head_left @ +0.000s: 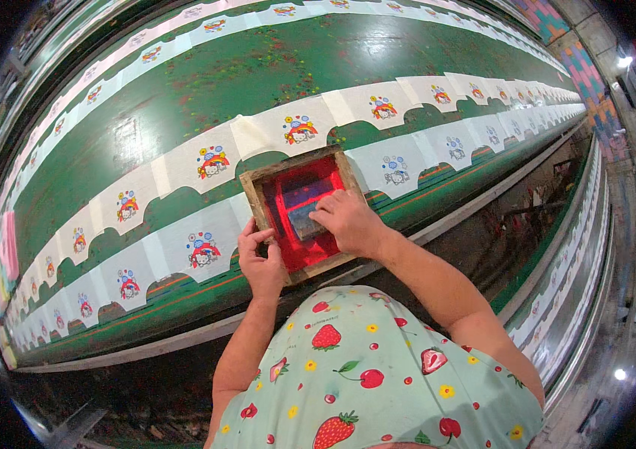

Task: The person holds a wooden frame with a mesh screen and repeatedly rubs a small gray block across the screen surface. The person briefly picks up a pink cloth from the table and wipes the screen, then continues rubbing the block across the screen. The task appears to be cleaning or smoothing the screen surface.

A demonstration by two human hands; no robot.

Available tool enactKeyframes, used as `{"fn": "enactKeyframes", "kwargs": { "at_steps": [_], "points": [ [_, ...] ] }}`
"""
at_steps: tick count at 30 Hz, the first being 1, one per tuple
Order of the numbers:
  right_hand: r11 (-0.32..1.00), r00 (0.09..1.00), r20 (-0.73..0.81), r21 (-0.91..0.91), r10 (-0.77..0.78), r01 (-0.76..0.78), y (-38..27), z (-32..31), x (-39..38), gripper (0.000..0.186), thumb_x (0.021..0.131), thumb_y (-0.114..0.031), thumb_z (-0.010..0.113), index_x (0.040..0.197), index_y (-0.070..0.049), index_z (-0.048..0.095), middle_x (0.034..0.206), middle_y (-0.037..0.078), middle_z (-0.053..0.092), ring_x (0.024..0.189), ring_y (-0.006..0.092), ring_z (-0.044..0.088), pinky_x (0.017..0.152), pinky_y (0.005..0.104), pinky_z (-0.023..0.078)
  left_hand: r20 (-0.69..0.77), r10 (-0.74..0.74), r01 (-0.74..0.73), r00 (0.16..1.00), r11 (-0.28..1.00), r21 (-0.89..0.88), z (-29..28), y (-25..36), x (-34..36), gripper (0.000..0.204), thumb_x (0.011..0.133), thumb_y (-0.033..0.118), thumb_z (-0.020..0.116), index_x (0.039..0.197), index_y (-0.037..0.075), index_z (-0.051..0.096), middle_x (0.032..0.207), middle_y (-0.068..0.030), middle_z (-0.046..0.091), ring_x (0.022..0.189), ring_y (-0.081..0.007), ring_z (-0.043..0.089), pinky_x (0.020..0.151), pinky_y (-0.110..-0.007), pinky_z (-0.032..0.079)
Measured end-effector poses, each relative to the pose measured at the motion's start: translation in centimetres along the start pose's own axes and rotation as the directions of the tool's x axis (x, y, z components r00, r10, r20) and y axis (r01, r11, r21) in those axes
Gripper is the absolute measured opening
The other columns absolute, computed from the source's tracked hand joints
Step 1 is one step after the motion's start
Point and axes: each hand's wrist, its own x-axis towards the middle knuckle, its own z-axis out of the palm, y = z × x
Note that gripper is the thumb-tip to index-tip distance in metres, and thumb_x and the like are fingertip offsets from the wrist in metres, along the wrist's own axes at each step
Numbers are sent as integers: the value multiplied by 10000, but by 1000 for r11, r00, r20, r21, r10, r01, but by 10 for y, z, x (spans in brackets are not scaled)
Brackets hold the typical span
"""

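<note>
Red ink (pixel 310 256) in wooden frame (pixel 292 165)

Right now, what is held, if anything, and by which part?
Right hand holds the grey squeegee by its right part; left hand touches the wooden frame on its left, grip unclear.

1. A long green tabletop (pixel 247 71) runs past me, glossy under the lamps and flecked with red and yellow specks; thin orange lines follow its near edge.
2. Along that edge lies a row of pale bluish cloth pieces (pixel 174 241), side by side, with scalloped lower edges. Left of the frame their printed motifs show red; to its right they look mostly blue.
3. A wooden frame (pixel 295 159), red inside, sits flat across this row.
4. Just beyond lies a row of cream pieces (pixel 262 129), printed in several colours.
5. Across the bare green middle, more printed pieces (pixel 183 40) line the far side.
</note>
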Motion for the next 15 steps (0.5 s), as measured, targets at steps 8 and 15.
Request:
{"fn": "enactKeyframes", "kwargs": {
  "at_steps": [8,15],
  "points": [
    [998,999,49,56,16,-19,-40,-7,-48,348,886,-120,715,1221,-58,783,1180,132,725,1177,349,662,1011,494,530,-3,19,-19,1000,998,55,3,-1,-4,276,925,-51,697,1174,36,780,1609,-305,604,1519,-415,582,1263,-484,441],
    [977,996,85,205,34,-50,-47,-18,-68,419,869,-190,864,1260,-75,767,1270,129,713,1259,365,650,1102,530,523,52,172,-179,984,959,219,3,5,-7,376,815,-59,701,1170,31,786,1625,-292,597,1546,-432,549,1298,-497,402]
  ]
}}
